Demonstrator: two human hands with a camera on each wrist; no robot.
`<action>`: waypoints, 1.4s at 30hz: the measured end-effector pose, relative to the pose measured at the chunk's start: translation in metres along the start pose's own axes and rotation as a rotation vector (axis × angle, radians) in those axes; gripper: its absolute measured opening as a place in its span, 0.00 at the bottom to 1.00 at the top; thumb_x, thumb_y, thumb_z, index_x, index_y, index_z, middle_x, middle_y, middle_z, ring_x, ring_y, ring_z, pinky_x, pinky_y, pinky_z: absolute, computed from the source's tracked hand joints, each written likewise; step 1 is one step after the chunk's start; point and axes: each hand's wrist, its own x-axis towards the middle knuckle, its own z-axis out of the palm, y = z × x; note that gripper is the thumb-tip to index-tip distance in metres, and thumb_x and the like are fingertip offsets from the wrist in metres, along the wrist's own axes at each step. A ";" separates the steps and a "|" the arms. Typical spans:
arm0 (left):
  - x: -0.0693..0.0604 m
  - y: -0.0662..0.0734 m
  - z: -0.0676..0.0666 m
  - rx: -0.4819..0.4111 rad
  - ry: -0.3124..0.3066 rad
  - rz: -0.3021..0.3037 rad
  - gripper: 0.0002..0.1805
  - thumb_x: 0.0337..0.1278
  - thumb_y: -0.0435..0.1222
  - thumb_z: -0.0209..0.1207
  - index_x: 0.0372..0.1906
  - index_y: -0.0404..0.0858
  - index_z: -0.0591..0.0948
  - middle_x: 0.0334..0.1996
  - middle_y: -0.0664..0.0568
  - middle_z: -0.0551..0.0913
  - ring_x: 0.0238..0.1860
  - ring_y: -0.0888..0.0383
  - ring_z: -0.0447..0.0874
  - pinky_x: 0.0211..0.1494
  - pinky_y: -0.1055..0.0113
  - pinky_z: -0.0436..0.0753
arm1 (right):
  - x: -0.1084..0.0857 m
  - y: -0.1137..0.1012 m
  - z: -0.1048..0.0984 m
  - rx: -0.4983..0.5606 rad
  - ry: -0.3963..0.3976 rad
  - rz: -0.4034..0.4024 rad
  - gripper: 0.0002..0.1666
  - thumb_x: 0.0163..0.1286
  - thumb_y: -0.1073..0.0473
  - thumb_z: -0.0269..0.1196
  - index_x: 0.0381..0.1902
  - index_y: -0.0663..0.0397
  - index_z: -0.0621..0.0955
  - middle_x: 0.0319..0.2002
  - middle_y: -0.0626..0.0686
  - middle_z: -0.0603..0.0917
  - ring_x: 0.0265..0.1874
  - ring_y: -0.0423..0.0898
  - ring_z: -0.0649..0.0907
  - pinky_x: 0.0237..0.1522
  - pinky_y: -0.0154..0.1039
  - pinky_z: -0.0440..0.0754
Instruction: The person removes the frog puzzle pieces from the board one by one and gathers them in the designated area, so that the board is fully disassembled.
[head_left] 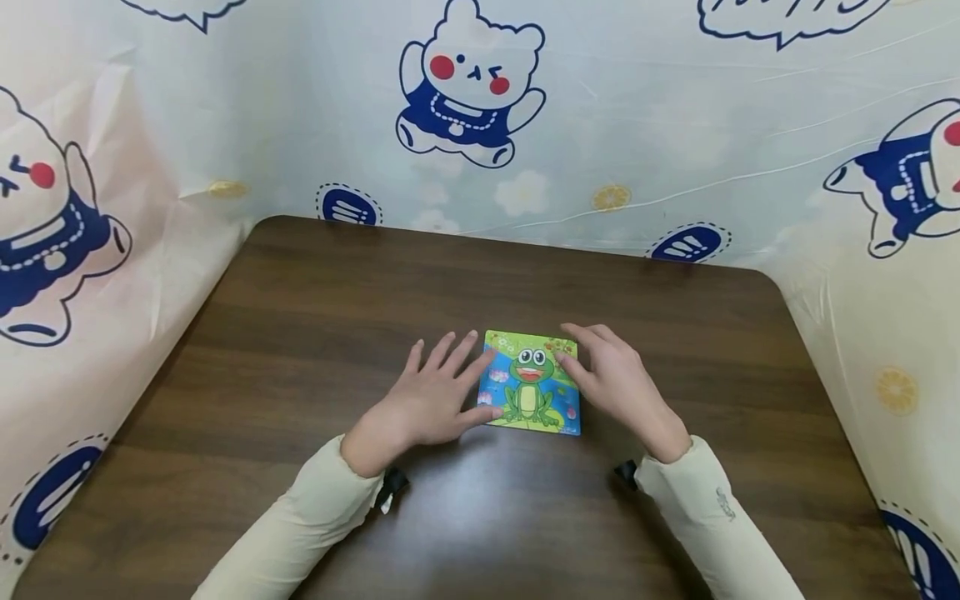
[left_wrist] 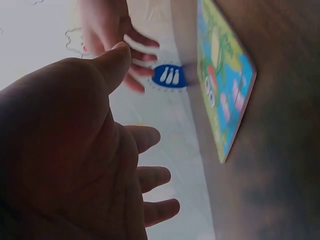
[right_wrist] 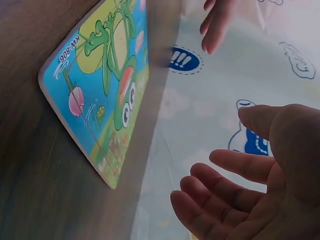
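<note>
A square frog picture board lies flat on the brown table, thin cut lines showing across it in the right wrist view. My left hand is spread with its fingers apart at the board's left side, thumb and index finger overlapping that edge in the head view. At the upper right side is my right hand, its thumb and fingers extended near the corner. Both wrist views show a gap between the hands and the board, so neither grips it.
The dark wooden table has rounded far corners. Cloth printed with bears and lemon slices hangs behind it and at both sides. A small black item sits at the left cuff, and another at the right cuff.
</note>
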 end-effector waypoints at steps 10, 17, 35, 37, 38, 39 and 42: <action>0.007 0.016 0.013 0.046 -0.081 0.082 0.46 0.66 0.70 0.46 0.82 0.55 0.52 0.84 0.49 0.45 0.84 0.43 0.39 0.80 0.34 0.42 | 0.035 0.004 0.018 0.207 -0.104 0.068 0.23 0.78 0.48 0.57 0.63 0.53 0.81 0.55 0.54 0.87 0.46 0.50 0.84 0.48 0.49 0.84; 0.014 0.015 0.023 0.019 -0.153 0.147 0.45 0.68 0.68 0.46 0.82 0.54 0.52 0.84 0.49 0.43 0.84 0.43 0.38 0.81 0.41 0.49 | 0.048 0.003 0.028 0.297 -0.125 0.101 0.23 0.79 0.46 0.56 0.63 0.49 0.82 0.57 0.53 0.86 0.50 0.49 0.85 0.53 0.50 0.83; 0.018 0.021 0.027 0.078 -0.169 0.152 0.42 0.66 0.67 0.51 0.80 0.55 0.61 0.82 0.53 0.54 0.83 0.48 0.49 0.79 0.39 0.56 | 0.061 -0.005 0.043 0.274 -0.203 0.137 0.22 0.78 0.46 0.56 0.61 0.49 0.82 0.53 0.52 0.87 0.45 0.46 0.84 0.50 0.48 0.83; 0.018 0.022 0.027 0.073 -0.178 0.148 0.42 0.66 0.67 0.51 0.80 0.55 0.61 0.82 0.53 0.53 0.83 0.47 0.49 0.78 0.37 0.57 | 0.063 -0.004 0.046 0.277 -0.217 0.143 0.22 0.78 0.46 0.56 0.61 0.49 0.82 0.53 0.53 0.87 0.45 0.47 0.84 0.49 0.47 0.83; 0.018 0.022 0.028 0.074 -0.180 0.146 0.42 0.66 0.67 0.51 0.80 0.56 0.60 0.82 0.53 0.53 0.83 0.48 0.49 0.77 0.36 0.57 | 0.064 -0.003 0.047 0.279 -0.226 0.146 0.22 0.79 0.46 0.56 0.61 0.49 0.83 0.54 0.53 0.87 0.45 0.46 0.84 0.49 0.47 0.83; 0.018 0.023 0.028 0.074 -0.182 0.143 0.42 0.66 0.67 0.51 0.80 0.56 0.60 0.82 0.53 0.53 0.83 0.48 0.49 0.77 0.36 0.57 | 0.065 -0.003 0.048 0.278 -0.234 0.146 0.22 0.79 0.46 0.56 0.61 0.49 0.83 0.54 0.53 0.87 0.45 0.46 0.84 0.49 0.46 0.82; 0.018 0.023 0.029 0.071 -0.177 0.134 0.42 0.66 0.67 0.51 0.80 0.56 0.60 0.82 0.53 0.53 0.83 0.48 0.49 0.77 0.36 0.58 | 0.070 -0.003 0.051 0.276 -0.249 0.135 0.22 0.79 0.46 0.55 0.61 0.49 0.83 0.54 0.53 0.87 0.46 0.46 0.84 0.48 0.46 0.82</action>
